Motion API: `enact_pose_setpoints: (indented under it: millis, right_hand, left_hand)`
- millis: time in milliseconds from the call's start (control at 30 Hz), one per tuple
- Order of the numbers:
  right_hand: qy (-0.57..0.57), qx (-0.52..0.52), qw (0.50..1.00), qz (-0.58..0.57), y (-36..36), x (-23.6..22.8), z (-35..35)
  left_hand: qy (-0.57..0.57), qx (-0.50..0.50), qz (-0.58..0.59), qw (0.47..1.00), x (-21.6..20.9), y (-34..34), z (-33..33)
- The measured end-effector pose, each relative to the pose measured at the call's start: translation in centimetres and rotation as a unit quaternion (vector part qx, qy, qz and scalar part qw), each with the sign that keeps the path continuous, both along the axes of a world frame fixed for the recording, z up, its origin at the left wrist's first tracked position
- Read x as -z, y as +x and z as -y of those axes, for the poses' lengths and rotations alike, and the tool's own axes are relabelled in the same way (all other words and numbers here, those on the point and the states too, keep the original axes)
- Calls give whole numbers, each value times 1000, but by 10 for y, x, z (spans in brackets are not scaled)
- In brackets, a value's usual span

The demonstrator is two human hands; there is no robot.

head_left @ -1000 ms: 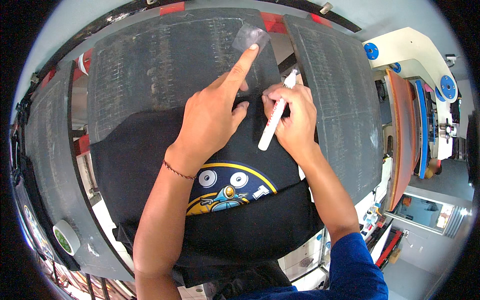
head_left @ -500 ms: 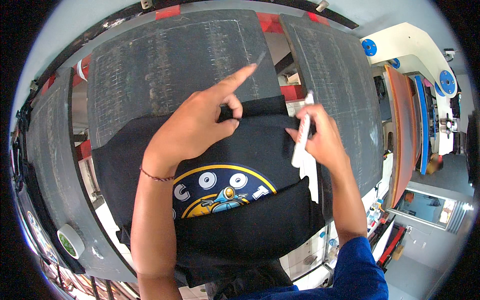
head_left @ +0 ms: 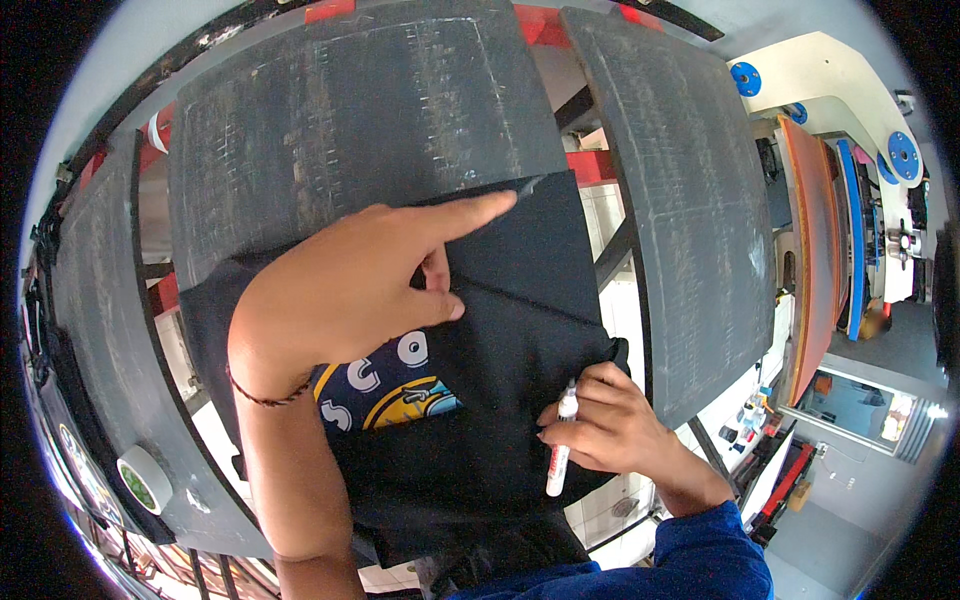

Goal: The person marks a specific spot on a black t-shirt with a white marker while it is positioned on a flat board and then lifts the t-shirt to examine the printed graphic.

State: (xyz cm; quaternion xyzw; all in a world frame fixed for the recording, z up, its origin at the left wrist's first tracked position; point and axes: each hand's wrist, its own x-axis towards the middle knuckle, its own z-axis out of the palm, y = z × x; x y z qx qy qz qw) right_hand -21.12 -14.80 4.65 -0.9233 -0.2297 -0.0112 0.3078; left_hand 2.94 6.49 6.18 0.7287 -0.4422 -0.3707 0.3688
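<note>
A black T-shirt [head_left: 520, 330] lies on a dark scratched board, its fabric partly folded over a round navy and yellow scooter print [head_left: 365, 380]. My left hand [head_left: 345, 270] reaches across the shirt with the index finger stretched out; the thumb and another finger bend below it. At that fingertip is a thin, see-through strip [head_left: 532, 185], too blurred to name. My right hand [head_left: 610, 420] is closed around a white marker [head_left: 562, 440], capless-looking tip upward, and rests against the folded cloth at the shirt's right side. Whether it also pinches the cloth I cannot tell.
The dark board [head_left: 330, 110] extends beyond the shirt. Another dark board [head_left: 690, 220] stands to the right across a gap, and a third [head_left: 100, 240] to the left, where a white cup with green contents [head_left: 145, 480] sits. Framed screens [head_left: 805, 250] stand far right.
My right hand has come down toward me with the marker, and the fold now covers more of the print. My left index finger has moved lower, over the shirt's far edge.
</note>
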Motion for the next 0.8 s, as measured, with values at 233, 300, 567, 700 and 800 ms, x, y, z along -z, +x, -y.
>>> enact_pose_setpoints:
  millis: [233,300,567,700,800]
  right_hand:
    - [21,-22,999,-13,-7,6,-1]
    - [27,-38,999,-21,-12,7,0]
    - [67,-30,997,-33,-20,9,2]
    - [100,-33,994,-7,-20,10,1]
    - [109,-38,993,-38,-25,8,4]
  left_hand:
    - [-41,-85,97,991,2,-11,8]
    - [-43,-83,96,991,2,-12,10]
    - [-43,-17,-6,999,11,-21,33]
    - [-73,-50,48,995,30,-21,35]
    - [-98,-95,166,977,30,-31,42]
